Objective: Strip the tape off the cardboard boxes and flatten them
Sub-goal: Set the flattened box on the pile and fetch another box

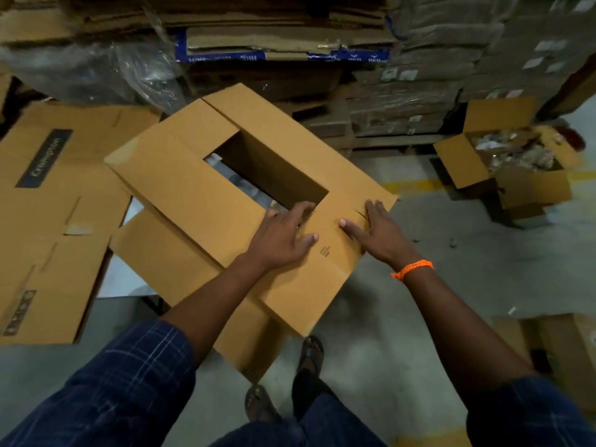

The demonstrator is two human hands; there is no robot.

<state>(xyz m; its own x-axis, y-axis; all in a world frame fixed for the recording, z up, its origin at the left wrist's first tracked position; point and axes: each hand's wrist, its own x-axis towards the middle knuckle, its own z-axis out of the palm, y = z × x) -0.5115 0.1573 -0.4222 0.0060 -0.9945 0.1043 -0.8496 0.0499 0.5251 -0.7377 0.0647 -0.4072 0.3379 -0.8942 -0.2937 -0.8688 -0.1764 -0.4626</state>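
A brown cardboard box [180, 185] stands in front of me on the grey floor, with its top flaps spread out flat around a dark rectangular opening. My left hand [283, 235] rests on the near flap, its fingers reaching the edge of the opening. My right hand [375, 229] lies flat on the same flap near the box's right corner, fingers straight. An orange band is on that wrist. I cannot make out any tape on the box.
Flattened cardboard [54, 201] with a dark label lies on the floor at left. Stacks of cardboard and wrapped pallets [419, 75] rise behind. An open box of scraps [503, 162] sits at right, another box [567, 350] at lower right. My sandalled feet [309, 353] stand below.
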